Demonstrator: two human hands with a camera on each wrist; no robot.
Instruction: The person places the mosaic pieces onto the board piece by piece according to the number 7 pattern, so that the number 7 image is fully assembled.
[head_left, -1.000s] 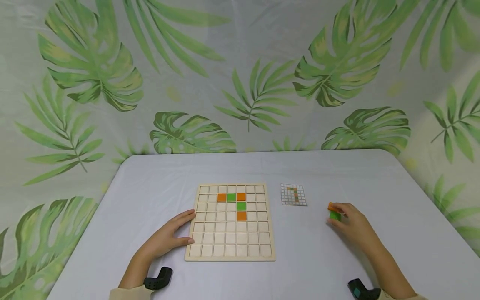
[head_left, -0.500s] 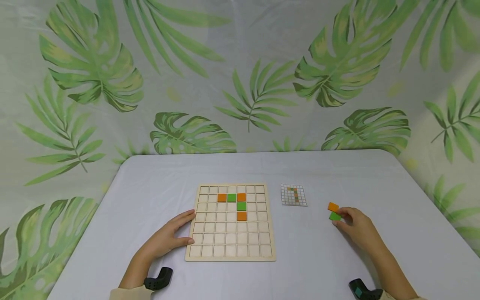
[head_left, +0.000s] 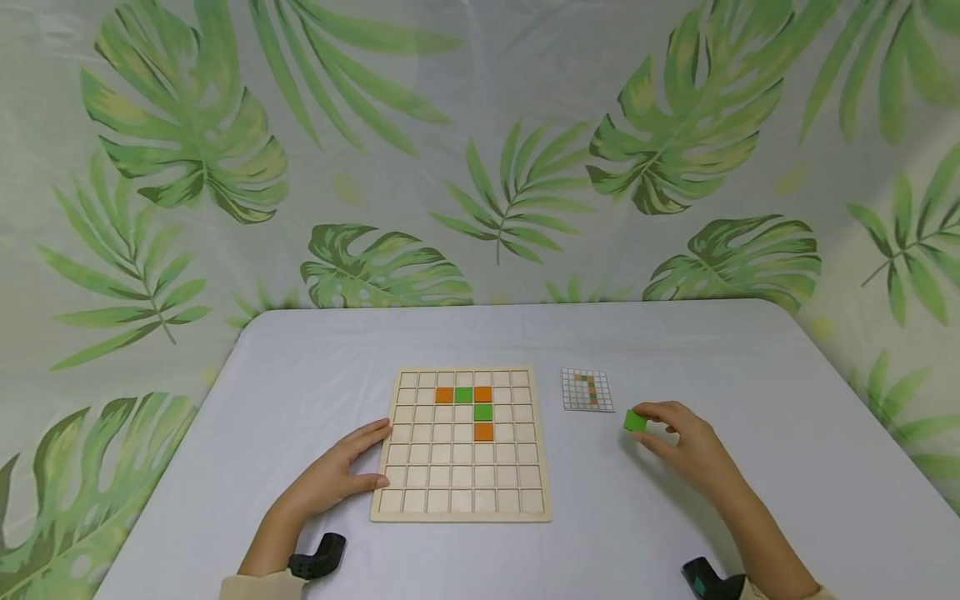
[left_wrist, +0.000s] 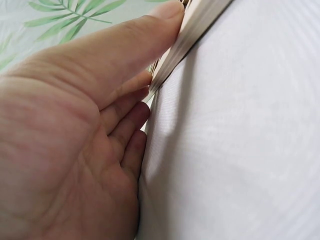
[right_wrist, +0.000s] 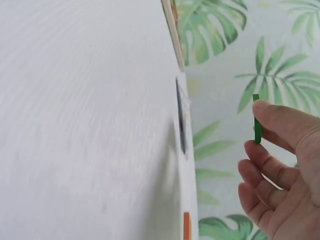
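In the head view my right hand pinches a green square tile between thumb and fingers, above the table right of the board. The right wrist view shows the green tile edge-on, apart from the tabletop. My left hand touches the left edge of a wooden grid board, thumb and fingers spread. In the left wrist view its thumb rests on the board's side. Several orange and green tiles sit in board cells, such as an orange tile. Another orange tile lies on the table, hidden in the head view.
A small printed card with a coloured grid pattern lies right of the board. A white cloth covers the table. Behind it hangs a leaf-patterned backdrop. Each wrist wears a black device, such as the left one.
My right hand first held the orange and green tiles close together, then let go of the orange one. It has lifted the green tile and moved left. The left hand stays put.
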